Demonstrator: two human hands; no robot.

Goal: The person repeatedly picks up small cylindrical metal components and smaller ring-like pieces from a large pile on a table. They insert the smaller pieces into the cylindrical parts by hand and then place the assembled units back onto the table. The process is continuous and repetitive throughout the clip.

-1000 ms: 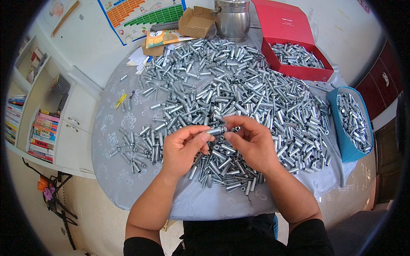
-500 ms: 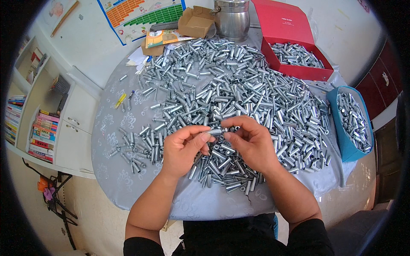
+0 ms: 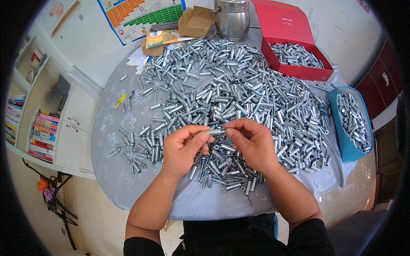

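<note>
Pinched level between the fingertips of both hands is a shiny silver expansion bolt [image 3: 216, 132]. My left hand [image 3: 184, 149] grips its left end with thumb and forefinger, the other fingers curled below. At the right end, the thumb and forefinger of my right hand [image 3: 253, 143] close on the tip, covering its detail. Beneath and around both hands spreads a wide heap of loose metal sleeves and bolts [image 3: 239, 102]. A smaller cluster of bolts [image 3: 141, 147] lies left of my left hand.
An open red box [image 3: 294, 73] and a teal fabric bin [image 3: 341, 123], both full of metal parts, stand at the right. A steel pot [image 3: 232, 21] and small cardboard box [image 3: 195, 22] sit behind. A yellow-handled tool [image 3: 120, 100] lies left on the grey tablecloth [image 3: 109, 170].
The fingers of my right hand have shifted slightly right and down along the bolt's right end. My left hand keeps its grip in the same place.
</note>
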